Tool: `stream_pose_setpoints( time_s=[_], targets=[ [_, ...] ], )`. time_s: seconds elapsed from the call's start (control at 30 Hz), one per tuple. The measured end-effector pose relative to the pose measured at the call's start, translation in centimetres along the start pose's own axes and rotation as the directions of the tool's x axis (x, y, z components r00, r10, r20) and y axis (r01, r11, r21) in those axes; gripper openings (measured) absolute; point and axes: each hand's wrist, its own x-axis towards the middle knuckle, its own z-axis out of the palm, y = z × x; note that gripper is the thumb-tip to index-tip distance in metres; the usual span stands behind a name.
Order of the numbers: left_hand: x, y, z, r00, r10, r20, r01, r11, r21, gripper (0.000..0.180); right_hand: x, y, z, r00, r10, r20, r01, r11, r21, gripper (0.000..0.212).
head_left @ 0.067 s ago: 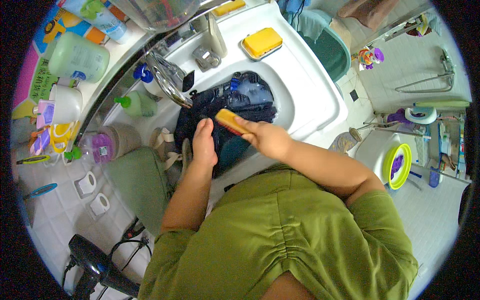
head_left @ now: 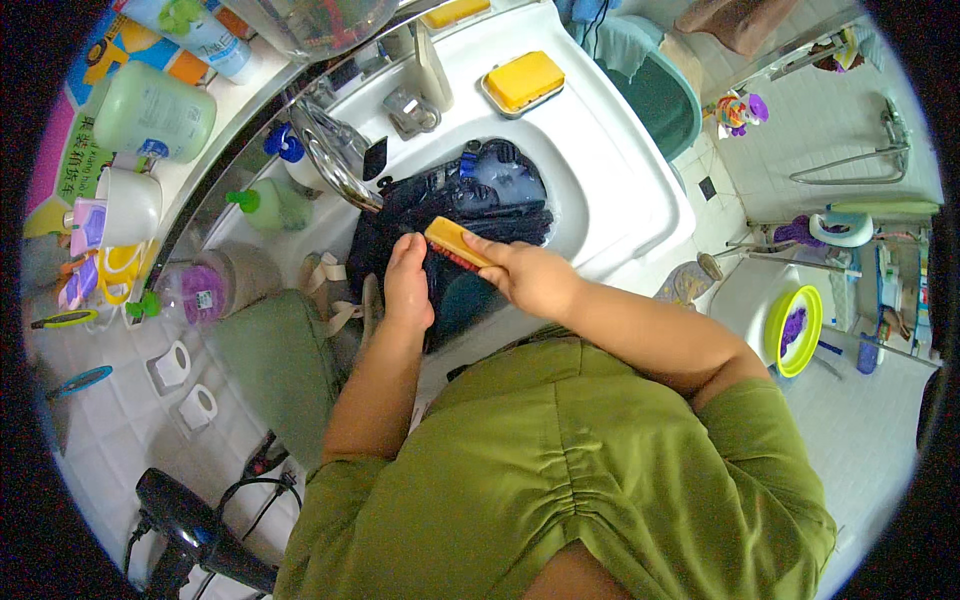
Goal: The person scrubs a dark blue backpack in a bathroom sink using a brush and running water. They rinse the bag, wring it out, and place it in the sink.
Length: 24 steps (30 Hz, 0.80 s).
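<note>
A dark wet cloth [head_left: 430,195] lies bunched in the white sink [head_left: 585,205], in cloudy, sudsy water, and part of it hangs over the near rim. My left hand [head_left: 408,285] grips the cloth at its near side, fingers pressed together and partly hidden. My right hand [head_left: 535,282] is closed round one end of a scrubbing brush [head_left: 455,240] with a yellow back and reddish bristles. The bristles face down towards the cloth, just right of my left fingertips. Whether they touch it I cannot tell.
A curved metal faucet [head_left: 335,165] reaches over the sink's left side. A yellow soap bar [head_left: 525,80] sits in a dish on the far rim. Green bottles [head_left: 275,207] stand left. A black hair dryer [head_left: 195,530] is at lower left, a teal basin [head_left: 655,105] at far right.
The brush and my right hand have shifted slightly left, closer to my left hand. My left hand stays nearly in place.
</note>
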Motion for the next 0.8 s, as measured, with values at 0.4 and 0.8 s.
stream_pose_setpoints(
  time_s=[0.4,0.8],
  targets=[
    [0.2,-1.0,-1.1,0.997,0.002,0.081,0.007,0.994,-0.106,0.03,1.8,5.2,-0.2,0.98,0.197,0.04,-0.197,0.98,0.011,0.047],
    [-0.4,-0.8,-1.1,0.978,0.077,0.192,-0.06,0.994,-0.094,0.023,0.5,1.3,-0.6,0.994,-0.103,0.02,0.099,0.985,0.144,0.044]
  ],
)
